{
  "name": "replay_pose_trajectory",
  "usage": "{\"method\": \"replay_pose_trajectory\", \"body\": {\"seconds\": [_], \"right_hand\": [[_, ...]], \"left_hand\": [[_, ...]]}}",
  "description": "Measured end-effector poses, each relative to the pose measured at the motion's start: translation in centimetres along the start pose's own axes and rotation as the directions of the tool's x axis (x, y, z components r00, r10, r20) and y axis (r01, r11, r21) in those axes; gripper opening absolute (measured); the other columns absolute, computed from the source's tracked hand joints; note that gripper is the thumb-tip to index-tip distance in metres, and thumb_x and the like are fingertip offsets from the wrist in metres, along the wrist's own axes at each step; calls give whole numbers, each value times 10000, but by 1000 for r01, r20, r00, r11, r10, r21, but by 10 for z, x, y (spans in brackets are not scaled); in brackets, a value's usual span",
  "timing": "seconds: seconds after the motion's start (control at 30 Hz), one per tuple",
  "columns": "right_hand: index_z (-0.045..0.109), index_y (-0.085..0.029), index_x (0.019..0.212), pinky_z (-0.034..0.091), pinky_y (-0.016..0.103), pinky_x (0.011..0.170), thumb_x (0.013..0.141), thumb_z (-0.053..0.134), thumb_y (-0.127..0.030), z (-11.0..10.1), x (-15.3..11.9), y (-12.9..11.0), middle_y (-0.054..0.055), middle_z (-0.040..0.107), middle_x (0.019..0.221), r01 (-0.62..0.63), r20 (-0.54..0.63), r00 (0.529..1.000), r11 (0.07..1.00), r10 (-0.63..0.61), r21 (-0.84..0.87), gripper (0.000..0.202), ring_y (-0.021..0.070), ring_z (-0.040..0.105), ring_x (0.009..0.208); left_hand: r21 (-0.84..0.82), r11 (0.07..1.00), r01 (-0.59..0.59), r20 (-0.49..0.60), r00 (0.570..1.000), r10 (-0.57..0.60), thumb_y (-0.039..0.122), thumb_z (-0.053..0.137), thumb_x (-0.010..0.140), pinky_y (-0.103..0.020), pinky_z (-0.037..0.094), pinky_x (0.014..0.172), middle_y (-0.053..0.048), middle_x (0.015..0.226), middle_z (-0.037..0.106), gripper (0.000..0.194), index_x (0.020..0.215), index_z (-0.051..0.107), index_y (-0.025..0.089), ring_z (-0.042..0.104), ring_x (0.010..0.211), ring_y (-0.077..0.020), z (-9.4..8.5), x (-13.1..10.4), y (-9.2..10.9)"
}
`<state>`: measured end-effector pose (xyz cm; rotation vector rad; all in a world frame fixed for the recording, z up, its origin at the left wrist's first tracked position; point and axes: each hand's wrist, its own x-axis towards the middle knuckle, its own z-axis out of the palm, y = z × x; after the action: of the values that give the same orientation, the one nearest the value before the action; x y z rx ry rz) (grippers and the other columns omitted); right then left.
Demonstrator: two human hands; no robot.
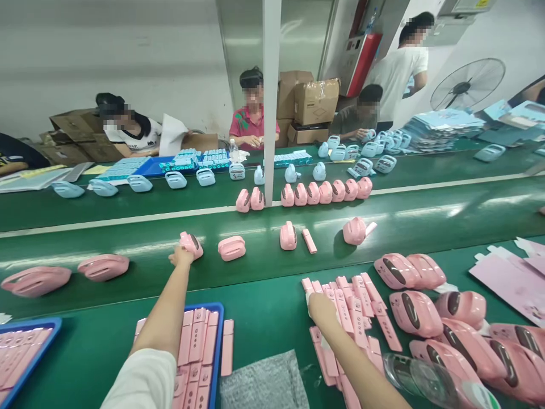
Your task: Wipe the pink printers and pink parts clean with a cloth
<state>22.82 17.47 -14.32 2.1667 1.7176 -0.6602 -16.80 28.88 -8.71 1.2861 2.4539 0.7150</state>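
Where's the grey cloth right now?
The grey cloth lies at the bottom middle of the head view, between the blue tray on its left and the pile of pink sticks by the right hand.

I'm getting a pale wall [128,51], stacked brown cartons [317,102], white post [271,102] mid-view, round fan [461,88] upper right; light glares off the green counter [409,222].

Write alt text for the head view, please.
A person's left hand holds a pink case at a green belt, while the right hand touches a pile of pink sticks. Beyond the belt are blue cases and people.
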Motion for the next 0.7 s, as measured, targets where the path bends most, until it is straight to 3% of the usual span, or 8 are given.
{"method": "replay_pose_trajectory", "body": {"seconds": [0.07,0.13,0.27,0.4,0.47,0.57,0.7], "right_hand": [[695,-81,979,536,323,785,821,442,16,1,-1,-1,217,706,998,6,-12,1000,1000,-6,-10,313,250,704,952],[674,-53,1019,529,331,807,841,419,6,3,-4,-4,250,683,1041,7,-29,1000,1000,-7,-19,317,265,688,996],[600,-3,1135,510,307,839,873,370,-2,6,-8,-9,297,631,1132,14,-40,999,1000,-15,-27,348,268,644,1095],[558,-7,1161,516,300,810,850,434,4,5,-11,-8,249,685,1021,-24,27,999,1000,24,0,335,251,684,1018],[536,3,1171,511,321,828,830,478,-5,5,-13,-6,252,683,1032,-32,45,999,999,30,35,346,266,679,1028],[524,23,1158,494,362,860,816,502,-25,4,-9,-10,276,666,1058,-36,56,998,991,28,131,346,303,664,1049],[534,-16,1154,463,386,904,789,555,-71,-3,12,-52,280,649,1102,10,40,999,930,-27,367,370,318,628,1108]], "left_hand": [[51,999,-5,-70,998,9,225,520,861,-589,340,1010,-239,1382,374,562,1379,337,103,360,1307,-377,7,0,12],[60,992,-114,-47,992,117,191,502,831,-552,262,1084,-256,1430,318,617,1398,293,67,265,1372,-364,19,-5,26],[-7,933,-360,194,915,354,150,571,729,-344,373,1041,-143,1283,547,467,1195,547,132,482,1231,-259,49,-23,49],[-59,926,-372,270,887,374,148,531,711,-378,456,888,-132,980,649,189,863,641,154,603,992,-287,60,-43,54],[-85,930,-357,254,895,367,172,526,703,-390,460,849,-126,919,644,129,779,630,167,605,950,-298,51,-55,48],[-141,938,-317,206,917,341,242,537,697,-371,462,817,-96,872,645,115,757,615,183,599,905,-276,24,-78,34],[-248,948,-197,141,961,237,407,517,740,-310,475,677,-52,793,648,256,811,604,177,595,748,-209,-23,-116,21]]}}
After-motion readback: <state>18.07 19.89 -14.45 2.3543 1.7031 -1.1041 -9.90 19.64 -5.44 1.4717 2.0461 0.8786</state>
